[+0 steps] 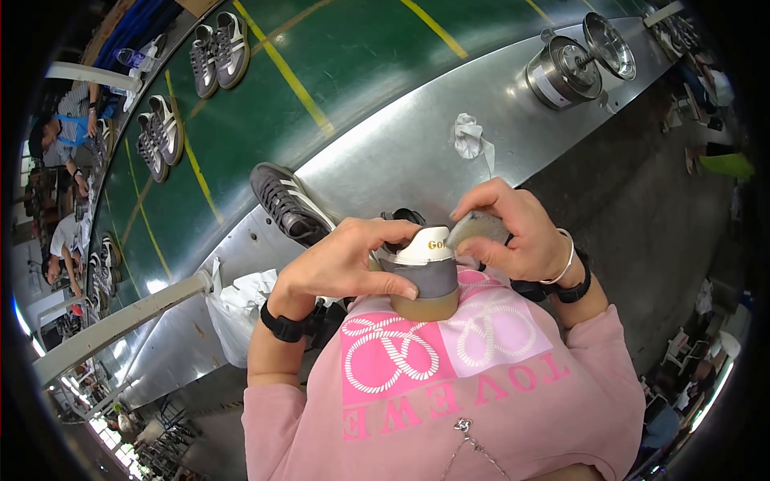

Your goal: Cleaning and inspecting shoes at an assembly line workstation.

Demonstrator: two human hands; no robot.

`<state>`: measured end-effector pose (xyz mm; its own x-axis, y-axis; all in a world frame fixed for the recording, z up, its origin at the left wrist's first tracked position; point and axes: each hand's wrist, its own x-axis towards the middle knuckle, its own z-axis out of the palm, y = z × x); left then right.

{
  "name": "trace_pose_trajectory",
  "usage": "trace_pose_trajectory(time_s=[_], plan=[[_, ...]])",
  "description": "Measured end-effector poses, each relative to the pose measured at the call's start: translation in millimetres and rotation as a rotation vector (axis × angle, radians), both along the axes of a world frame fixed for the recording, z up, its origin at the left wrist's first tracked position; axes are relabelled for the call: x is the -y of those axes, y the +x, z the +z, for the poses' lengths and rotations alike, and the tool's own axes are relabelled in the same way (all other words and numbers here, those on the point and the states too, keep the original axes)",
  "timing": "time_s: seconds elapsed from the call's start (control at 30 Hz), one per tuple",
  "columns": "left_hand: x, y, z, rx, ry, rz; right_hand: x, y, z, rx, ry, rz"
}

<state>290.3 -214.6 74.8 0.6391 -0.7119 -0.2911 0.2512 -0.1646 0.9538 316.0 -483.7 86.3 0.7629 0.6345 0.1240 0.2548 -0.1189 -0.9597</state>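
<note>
My left hand (353, 258) is closed round a grey sneaker (421, 278) held close to my chest, its heel toward me. The shoe has a white heel tab with gold lettering and a tan gum sole. Between the thumb and fingers of my right hand (519, 232) is a grey, worn rubbing block (477, 230), its edge against or very near the white heel tab. I cannot tell whether the block is sponge or rubber. Beyond my left hand, a matching grey sneaker (287, 202) with white stripes lies on the metal ledge.
A green conveyor belt (361, 60) with yellow lines carries pairs of sneakers (218, 52) at the left. On the metal ledge (377, 164) are a crumpled white cloth (472, 138) and a steel pot-like dispenser (564, 74). A metal rail (120, 329) and white plastic bag (245, 309) stand left. Other people work across the belt.
</note>
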Motion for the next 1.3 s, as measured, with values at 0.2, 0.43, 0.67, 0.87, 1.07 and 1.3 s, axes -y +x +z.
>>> trace_pose_trajectory(time_s=[0.2,0.43,0.67,0.87,1.07,1.3], plan=[[11,9,1,0.077,0.003,0.007,-11,11,3,0.168,-0.136,0.194],[15,20,2,0.100,0.013,-0.018,8,18,-1,0.171,-0.173,0.187],[19,23,-4,0.113,-0.042,-0.003,-11,26,-5,0.179,-0.096,0.132],[28,33,-7,0.131,-0.015,-0.052,10,34,-2,0.180,-0.133,0.160],[31,42,-4,0.056,0.007,-0.063,-12,49,3,0.297,-0.257,0.210],[33,40,-10,0.136,-0.060,0.016,17,52,1,0.189,-0.176,0.253]])
